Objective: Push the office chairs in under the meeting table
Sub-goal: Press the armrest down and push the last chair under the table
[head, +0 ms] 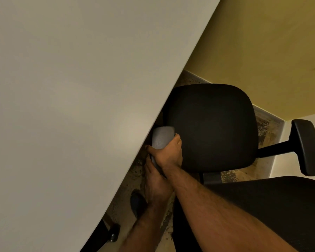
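Observation:
The white meeting table [71,106] fills the left of the head view, its edge running diagonally. A black office chair [211,128] stands beside that edge, with its seat partly under the tabletop. The chair's left armrest [162,135] sits right at the table edge. My right hand [169,155] is wrapped over that armrest pad. My left hand [156,186] is just below it, fingers curled on the lower part of the same armrest. The black backrest [271,206] is closest to me at the lower right.
The chair's right armrest [307,146] sticks out toward a yellow wall [262,42] and the room corner. A chair caster [115,233] and a dark shoe-like shape [137,202] lie on the speckled floor [244,171] near the table edge.

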### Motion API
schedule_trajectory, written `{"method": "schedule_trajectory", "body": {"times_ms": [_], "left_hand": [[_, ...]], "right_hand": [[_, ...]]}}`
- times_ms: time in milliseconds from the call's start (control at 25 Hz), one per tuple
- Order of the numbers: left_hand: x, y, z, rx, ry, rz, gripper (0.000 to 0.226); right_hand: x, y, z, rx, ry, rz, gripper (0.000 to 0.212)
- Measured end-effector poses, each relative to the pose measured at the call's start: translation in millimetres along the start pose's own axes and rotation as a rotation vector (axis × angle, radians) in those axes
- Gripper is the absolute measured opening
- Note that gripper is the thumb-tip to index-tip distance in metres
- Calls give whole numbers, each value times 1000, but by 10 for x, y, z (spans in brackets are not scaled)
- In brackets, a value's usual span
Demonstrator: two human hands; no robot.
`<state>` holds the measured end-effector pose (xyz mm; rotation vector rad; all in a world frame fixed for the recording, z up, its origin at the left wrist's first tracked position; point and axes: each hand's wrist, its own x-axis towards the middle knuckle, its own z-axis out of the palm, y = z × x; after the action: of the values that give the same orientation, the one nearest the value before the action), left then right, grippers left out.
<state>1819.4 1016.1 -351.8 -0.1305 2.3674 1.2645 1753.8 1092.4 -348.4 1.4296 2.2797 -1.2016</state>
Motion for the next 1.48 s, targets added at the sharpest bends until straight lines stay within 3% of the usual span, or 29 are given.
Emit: {"method": "schedule_trajectory", "body": {"times_ms": [160,280,480,640,880,1200,1480], "left_hand": [[54,18,81,62,-73,-153,78],[44,113,69,9,-79,-183,79],[66,95,90,171,-134,-206,73],[7,192,38,14,-86,-216,92],[35,174,-38,-28,-117,-193,124],[72,67,-4,-5,-106,-190,132],[113,32,22,-22,-98,-201,132]], "right_hand": [[21,36,15,-25,4,-60,115],[28,48,27,-18,8,-78,116],[37,74,20,-60,18,-115,116],[40,58,15,-68,11,-101,114],[76,20,-8,-27,-16,-90,112],[322,95,-188,226,-224,-10,104],[370,99,-162,259,-224,-31,109]]}}
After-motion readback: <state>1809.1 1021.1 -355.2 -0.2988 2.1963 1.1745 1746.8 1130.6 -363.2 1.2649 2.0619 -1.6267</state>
